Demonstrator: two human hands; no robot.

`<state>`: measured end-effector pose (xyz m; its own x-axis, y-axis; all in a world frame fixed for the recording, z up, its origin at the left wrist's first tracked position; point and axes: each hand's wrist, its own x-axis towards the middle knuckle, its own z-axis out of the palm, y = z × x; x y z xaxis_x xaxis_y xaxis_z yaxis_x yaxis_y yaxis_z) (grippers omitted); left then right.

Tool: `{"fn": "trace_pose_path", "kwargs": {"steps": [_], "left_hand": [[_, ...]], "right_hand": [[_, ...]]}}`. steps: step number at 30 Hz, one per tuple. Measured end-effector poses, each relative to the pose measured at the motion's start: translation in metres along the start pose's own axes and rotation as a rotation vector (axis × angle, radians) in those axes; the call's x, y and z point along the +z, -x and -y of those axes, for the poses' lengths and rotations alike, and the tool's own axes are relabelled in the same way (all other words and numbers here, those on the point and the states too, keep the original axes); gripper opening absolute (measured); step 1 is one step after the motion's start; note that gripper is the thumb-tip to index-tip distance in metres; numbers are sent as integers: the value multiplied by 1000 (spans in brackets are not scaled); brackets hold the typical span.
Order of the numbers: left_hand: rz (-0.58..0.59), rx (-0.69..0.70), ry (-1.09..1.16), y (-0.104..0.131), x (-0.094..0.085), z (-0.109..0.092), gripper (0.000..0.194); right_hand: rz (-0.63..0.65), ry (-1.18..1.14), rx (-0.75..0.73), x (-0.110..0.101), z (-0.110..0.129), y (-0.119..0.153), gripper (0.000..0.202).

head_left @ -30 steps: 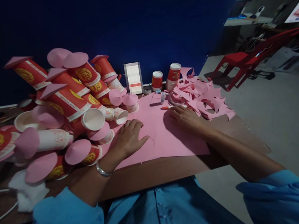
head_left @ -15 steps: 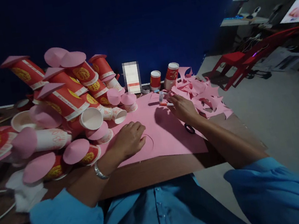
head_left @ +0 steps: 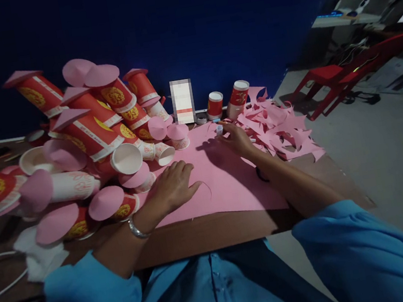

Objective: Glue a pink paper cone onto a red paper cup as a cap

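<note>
A large pink paper sheet (head_left: 208,195) lies on the wooden table, with a thin curved line near its middle left. My left hand (head_left: 176,185) rests on the sheet beside that line, its fingers spread and nothing in it. Over the sheet's back right part is my right hand (head_left: 235,138), with its fingers around or against a small pale, tube-like object (head_left: 219,129). Whether it grips this object cannot be made out. A dark ring-shaped thing (head_left: 261,174) sits partly hidden under my right forearm.
Red and white paper cups (head_left: 94,131) with pink cone tops are piled at the left. Two red cups (head_left: 215,104) stand at the back. Pink paper scraps (head_left: 277,127) heap up at the right. A red chair (head_left: 323,77) stands beyond on the floor.
My left thumb and fingers have spread wider. The white and red-orange item near my right fingers no longer shows there, and that hand has turned. The whole view has shifted slightly.
</note>
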<state>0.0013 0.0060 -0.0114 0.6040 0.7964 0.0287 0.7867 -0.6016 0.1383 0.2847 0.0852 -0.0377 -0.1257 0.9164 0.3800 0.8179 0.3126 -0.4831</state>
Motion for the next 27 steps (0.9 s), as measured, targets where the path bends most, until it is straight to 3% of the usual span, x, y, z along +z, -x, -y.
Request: {"fn": "trace_pose_path", "kwargs": {"steps": [5,9,14,18,22,27], "left_hand": [[-23,29,83,-2,6,6,28],[-116,36,77,-2,11,7,39],[-117,89,-17,-1,12,5,41],[-129,148,-33,-2,10,6,36],[-147,151,-9,-2,5,7,23],[-195,113,8,-4,5,8,22]], "right_hand": [[71,-13,-69,-7,11,21,16],[114,31,-131,-7,15,33,23],[193,105,-277,-4,19,46,26],[193,143,-455,-5,15,49,31],[223,114,-523,-8,8,46,32],[291,95,-606,-12,8,50,30]]}}
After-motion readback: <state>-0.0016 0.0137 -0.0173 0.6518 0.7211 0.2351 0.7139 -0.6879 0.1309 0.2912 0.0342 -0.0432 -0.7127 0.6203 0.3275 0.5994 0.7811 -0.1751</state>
